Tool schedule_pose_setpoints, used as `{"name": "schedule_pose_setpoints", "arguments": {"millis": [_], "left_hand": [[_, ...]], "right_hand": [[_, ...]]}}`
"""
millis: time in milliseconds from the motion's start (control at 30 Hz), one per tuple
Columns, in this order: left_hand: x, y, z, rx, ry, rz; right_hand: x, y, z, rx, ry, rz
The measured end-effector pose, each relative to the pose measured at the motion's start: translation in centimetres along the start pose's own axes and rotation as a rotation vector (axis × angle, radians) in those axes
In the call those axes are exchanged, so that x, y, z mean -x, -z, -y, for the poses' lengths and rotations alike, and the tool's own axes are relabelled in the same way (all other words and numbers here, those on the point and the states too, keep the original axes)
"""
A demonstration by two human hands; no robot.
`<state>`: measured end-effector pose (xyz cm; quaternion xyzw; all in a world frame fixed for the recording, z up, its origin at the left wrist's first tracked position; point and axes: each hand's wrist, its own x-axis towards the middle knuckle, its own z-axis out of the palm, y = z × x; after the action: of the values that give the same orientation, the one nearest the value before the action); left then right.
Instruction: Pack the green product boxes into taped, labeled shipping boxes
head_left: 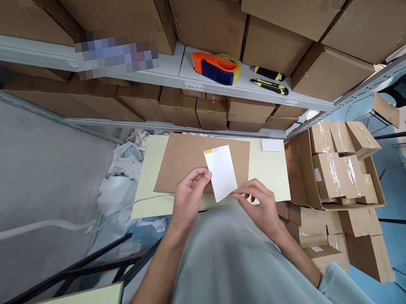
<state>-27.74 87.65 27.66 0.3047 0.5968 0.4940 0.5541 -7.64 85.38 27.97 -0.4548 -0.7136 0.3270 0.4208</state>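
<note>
A white paper sheet (223, 173) with a small yellow mark at its top left corner is held up in front of me. My left hand (190, 193) pinches its left edge between thumb and fingers. At the lower right corner, my right hand (258, 202) grips the sheet with thumb and fingertip. Beneath it, a flat piece of brown cardboard (173, 162) lies on the pale yellow table (269, 177). A small white card or stack of labels (271, 145) rests at the table's far right.
A shelf (179, 80) crosses above the table, carrying boxes (206, 11), an orange tape dispenser (214, 67) and utility knives (270, 86). Taped cartons (336, 171) are stacked to the right. White scrap (126, 159) is piled at the left by the wall, near a white cable (60, 227).
</note>
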Motion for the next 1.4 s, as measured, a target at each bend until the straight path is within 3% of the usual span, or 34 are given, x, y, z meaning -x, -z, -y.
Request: {"name": "schedule_pose_setpoints", "arguments": {"millis": [100, 267, 667, 833, 933, 1033, 1133, 1267, 1400], "left_hand": [[0.2, 0.5, 0.1, -0.031, -0.009, 0.062], [0.6, 1.0, -0.1, -0.029, 0.005, 0.152], [0.2, 3.4, 0.0, -0.112, -0.034, 0.256], [-1.4, 4.2, 1.9, -0.182, -0.065, 0.205], [-2.4, 4.9, 3.6, -0.172, -0.067, 0.155], [-2.9, 6.1, 5.0, -0.121, -0.036, 0.186], [-3.2, 7.5, 6.1, 0.009, 0.035, 0.196], [-3.3, 9.5, 6.7, 0.074, 0.079, 0.221], [-2.9, 10.7, 6.1, -0.087, -0.037, 0.244]], "right_hand": [[-1.3, 1.1, -0.2, -0.101, -0.207, -0.116], [-2.7, 1.1, -0.6, -0.215, -0.433, -0.095], [-3.1, -0.8, -0.7, -0.304, -0.594, -0.047], [-2.7, -2.2, 0.3, -0.133, -0.478, -0.067], [-1.5, -4.6, 1.7, 0.153, -0.202, -0.052], [-0.1, -7.6, 3.0, 0.458, 0.144, 0.025], [0.9, -9.8, 3.8, 0.632, 0.331, 0.093], [1.0, -10.4, 4.4, 0.601, 0.321, 0.127], [-0.3, -9.8, 4.7, 0.31, 0.075, 0.085]]}}
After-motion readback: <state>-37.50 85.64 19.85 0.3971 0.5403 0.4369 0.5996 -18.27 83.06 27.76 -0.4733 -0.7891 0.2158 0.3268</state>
